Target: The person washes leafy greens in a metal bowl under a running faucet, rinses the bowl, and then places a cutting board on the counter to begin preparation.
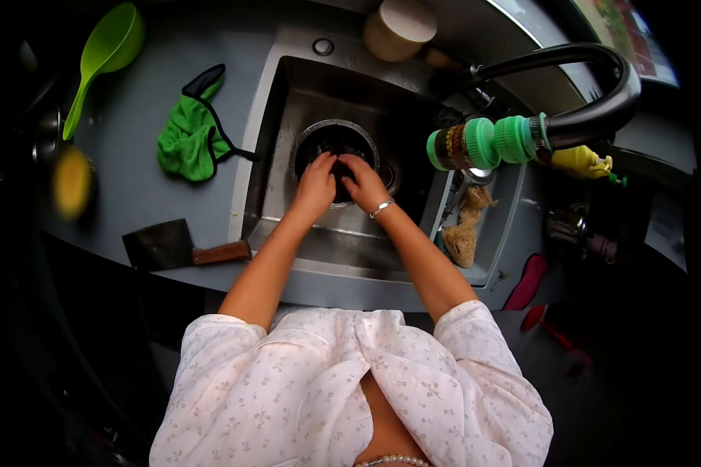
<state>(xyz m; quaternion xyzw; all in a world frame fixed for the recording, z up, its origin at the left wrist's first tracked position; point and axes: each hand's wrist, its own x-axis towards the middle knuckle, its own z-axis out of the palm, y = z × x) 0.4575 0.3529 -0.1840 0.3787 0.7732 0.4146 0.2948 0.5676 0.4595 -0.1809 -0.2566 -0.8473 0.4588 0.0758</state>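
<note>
In the sink [285,204] stands a round metal bowl [295,173] with dark contents I cannot make out. My left hand [317,187] reaches over its near left side, fingers stretched forward and slightly bent. Close beside it, my right hand [364,184] comes in from the right, its thumb apart from the fingers. Both hands are over the bowl's middle, and nothing shows held in either. Whether the fingertips touch the dark contents cannot be seen clearly.
A black faucet [600,58] with a green filter [483,144] arches in from the right. On the left counter lie a green cloth [188,140], a cleaver [163,245] and a green ladle [109,50]. A scrubber [466,226] sits in the side tray [503,226].
</note>
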